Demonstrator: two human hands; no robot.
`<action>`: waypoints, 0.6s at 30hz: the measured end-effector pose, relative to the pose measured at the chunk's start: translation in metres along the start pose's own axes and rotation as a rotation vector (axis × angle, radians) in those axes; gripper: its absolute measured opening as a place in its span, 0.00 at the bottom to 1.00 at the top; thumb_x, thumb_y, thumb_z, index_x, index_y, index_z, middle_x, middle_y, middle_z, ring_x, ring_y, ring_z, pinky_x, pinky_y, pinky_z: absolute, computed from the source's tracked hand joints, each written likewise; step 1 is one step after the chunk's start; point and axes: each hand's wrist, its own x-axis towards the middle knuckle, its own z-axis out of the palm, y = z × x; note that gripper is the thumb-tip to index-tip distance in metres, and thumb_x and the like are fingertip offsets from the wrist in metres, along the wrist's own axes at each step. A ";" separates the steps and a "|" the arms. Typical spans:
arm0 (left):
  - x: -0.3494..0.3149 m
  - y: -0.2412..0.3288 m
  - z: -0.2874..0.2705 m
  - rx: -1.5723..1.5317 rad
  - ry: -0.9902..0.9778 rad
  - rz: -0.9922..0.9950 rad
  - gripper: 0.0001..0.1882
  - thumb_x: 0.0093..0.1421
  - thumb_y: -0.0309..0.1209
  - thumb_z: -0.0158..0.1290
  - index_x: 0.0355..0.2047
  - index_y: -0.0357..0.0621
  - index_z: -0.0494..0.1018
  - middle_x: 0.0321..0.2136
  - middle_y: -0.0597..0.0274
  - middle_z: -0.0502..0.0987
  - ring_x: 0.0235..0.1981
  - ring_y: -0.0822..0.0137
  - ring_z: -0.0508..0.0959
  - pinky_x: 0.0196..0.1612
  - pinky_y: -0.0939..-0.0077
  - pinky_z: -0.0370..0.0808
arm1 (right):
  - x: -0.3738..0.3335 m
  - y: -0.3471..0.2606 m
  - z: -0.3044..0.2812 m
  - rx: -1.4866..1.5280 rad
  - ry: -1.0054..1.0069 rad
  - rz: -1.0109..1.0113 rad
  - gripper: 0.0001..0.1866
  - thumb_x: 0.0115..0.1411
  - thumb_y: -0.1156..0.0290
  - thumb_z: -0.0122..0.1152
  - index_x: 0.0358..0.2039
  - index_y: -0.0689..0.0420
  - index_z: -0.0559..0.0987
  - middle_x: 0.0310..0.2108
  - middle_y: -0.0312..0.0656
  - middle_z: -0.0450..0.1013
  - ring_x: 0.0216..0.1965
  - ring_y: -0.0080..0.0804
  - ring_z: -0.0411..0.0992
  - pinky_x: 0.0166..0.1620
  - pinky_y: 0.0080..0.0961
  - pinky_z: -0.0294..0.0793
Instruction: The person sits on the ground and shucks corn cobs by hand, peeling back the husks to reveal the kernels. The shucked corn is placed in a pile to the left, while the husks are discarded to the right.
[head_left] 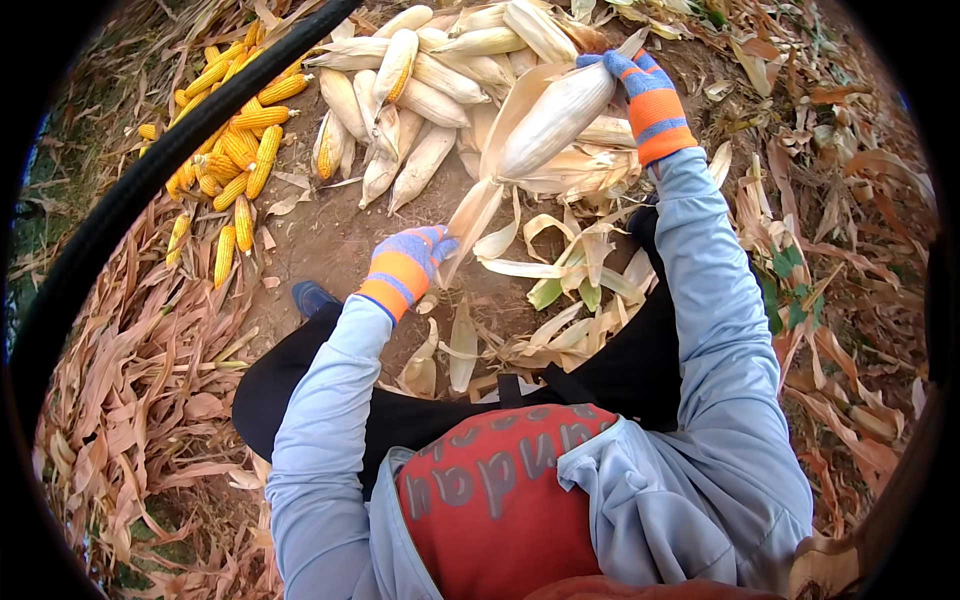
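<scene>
My right hand (645,95), in a blue and orange glove, is closed round the upper end of an ear of corn (557,122) in its pale husk. The ear is tilted, its lower end toward my left hand. My left hand (410,262), gloved alike, pinches a strip of husk (470,222) that is pulled down from the ear and still joined at its lower end. Behind the ear lies a pile of corn in pale husks (440,78); a few ears show yellow kernels through gaps.
Bare yellow cobs (240,140) are heaped at the far left. Loose husks (570,255) lie between my legs on bare soil (320,235). Dry leaves (150,370) cover the ground on both sides. A dark strap-like band (170,135) crosses the upper left of the view.
</scene>
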 end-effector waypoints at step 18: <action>0.035 0.034 -0.008 -0.755 0.396 0.111 0.31 0.39 0.40 0.61 0.41 0.36 0.65 0.33 0.52 0.73 0.34 0.62 0.74 0.38 0.71 0.70 | -0.071 0.000 0.104 -0.470 -0.614 -0.291 0.11 0.52 0.69 0.51 0.37 0.52 0.74 0.36 0.39 0.69 0.35 0.31 0.69 0.38 0.20 0.67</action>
